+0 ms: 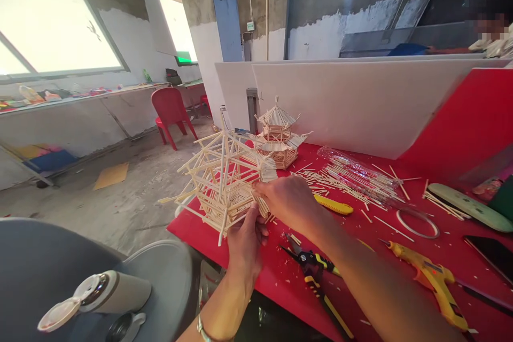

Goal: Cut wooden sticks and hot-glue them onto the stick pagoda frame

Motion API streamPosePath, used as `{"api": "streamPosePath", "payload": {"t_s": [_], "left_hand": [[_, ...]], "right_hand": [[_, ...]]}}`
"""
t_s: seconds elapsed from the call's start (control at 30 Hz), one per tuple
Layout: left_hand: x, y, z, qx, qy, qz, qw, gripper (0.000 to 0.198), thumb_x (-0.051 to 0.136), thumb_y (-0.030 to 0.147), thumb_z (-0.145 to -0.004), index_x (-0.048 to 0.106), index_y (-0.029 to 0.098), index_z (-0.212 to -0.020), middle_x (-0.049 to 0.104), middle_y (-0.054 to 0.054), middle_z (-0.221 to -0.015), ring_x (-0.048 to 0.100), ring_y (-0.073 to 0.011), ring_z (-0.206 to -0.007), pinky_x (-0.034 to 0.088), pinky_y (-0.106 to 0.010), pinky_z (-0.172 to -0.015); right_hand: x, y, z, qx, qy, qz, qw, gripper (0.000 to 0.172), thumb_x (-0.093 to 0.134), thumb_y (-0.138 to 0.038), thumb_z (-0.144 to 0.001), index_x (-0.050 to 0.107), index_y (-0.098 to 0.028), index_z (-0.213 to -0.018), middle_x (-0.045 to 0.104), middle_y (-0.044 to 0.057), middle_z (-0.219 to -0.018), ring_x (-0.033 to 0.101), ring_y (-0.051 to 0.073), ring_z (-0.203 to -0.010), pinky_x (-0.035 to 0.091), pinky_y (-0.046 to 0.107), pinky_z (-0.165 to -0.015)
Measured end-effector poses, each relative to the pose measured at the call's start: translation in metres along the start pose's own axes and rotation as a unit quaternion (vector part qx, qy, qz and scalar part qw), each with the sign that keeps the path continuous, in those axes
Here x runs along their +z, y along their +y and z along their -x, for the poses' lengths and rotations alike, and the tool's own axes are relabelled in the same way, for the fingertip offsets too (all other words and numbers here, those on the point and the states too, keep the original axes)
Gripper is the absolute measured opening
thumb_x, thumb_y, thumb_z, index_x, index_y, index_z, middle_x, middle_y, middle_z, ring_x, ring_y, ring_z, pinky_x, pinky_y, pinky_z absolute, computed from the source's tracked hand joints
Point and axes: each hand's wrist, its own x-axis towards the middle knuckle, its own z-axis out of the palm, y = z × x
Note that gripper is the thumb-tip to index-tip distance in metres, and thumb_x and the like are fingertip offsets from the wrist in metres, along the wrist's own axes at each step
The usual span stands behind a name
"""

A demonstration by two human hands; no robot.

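Observation:
An unfinished pagoda model (224, 171) of thin wooden sticks stands at the front left of the red table (280, 291), with an open lattice frame and a slatted strip on its right side. My left hand (245, 238) is closed on its lower right edge, thumb pointing up. From the right, my right hand (288, 200) reaches over with fingers pinched against the model's right side; whether a loose stick is between them is hidden. Behind it stands a second stick pagoda (277, 136) with slatted roofs.
Loose sticks (348, 179) lie by a plastic wrapper. Rightward are a yellow cutter knife (333, 204), pruning shears (306, 259), tape roll (417, 223), yellow glue gun (430, 272) and phone (491, 256). A bottle (120, 291) lies on a grey stool (170, 272). A person (495, 37) is behind white boards (340, 101).

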Motion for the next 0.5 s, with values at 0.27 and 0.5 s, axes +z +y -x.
{"api": "streamPosePath", "payload": {"t_s": [0.27,0.5], "left_hand": [[-0.004,-0.002,-0.002,-0.018,-0.015,0.002,1.000,0.036,0.082,0.042,-0.063,0.060,0.015,-0.071,0.060,0.002,-0.054,0.050,-0.0087,-0.036,0.031,-0.017,-0.030],[-0.005,-0.001,-0.001,-0.026,-0.020,0.003,0.999,0.037,0.082,0.041,-0.063,0.059,0.016,-0.078,0.062,0.002,-0.054,0.050,-0.0092,-0.035,0.031,-0.017,-0.029]], "right_hand": [[0.003,0.003,-0.015,-0.034,-0.036,0.018,0.999,0.032,0.041,-0.028,-0.097,0.066,-0.029,-0.118,0.075,0.008,-0.087,0.072,0.025,-0.083,0.047,0.031,-0.067],[0.002,0.001,-0.016,-0.036,-0.052,0.030,0.998,0.031,0.044,-0.025,-0.095,0.066,-0.028,-0.117,0.076,0.009,-0.087,0.072,0.026,-0.083,0.049,0.032,-0.069]]}}
